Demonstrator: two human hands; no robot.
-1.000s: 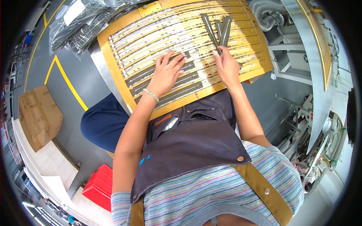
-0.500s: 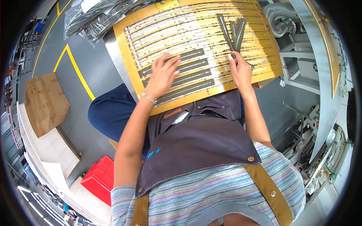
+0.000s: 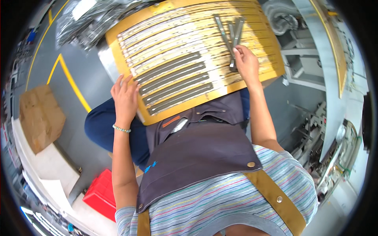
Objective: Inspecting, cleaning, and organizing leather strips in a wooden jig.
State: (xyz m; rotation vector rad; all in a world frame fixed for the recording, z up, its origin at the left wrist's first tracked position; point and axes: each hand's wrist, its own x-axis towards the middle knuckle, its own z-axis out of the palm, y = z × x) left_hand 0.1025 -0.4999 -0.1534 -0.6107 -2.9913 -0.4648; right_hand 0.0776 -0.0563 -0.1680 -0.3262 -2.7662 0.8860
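Observation:
A yellow slotted board (image 3: 177, 113) lies tilted before me, its long grooves running across it. Several dark grey strips (image 3: 181, 89) lie side by side in the lower grooves on its left half. My left hand (image 3: 126, 96) is at the board's left edge, fingers apart, its fingertips near the left ends of those strips. Over the right half, my right hand (image 3: 248, 66) pinches a loose bunch of similar dark strips (image 3: 225, 33) that fan out away from me. The lower ends of the bunch show just left of the fingers.
Clear plastic bags with dark contents (image 3: 84, 25) lie beyond the board's far left corner. A cardboard box (image 3: 41, 118) and a red bin (image 3: 101, 194) stand at the left. On the right are a silver flexible duct (image 3: 281, 19) and a white frame (image 3: 303, 69).
My left hand has moved left, off the strips to the board's edge. My right hand stays on the bunch, whose lower ends now show more. The whole view has shifted slightly.

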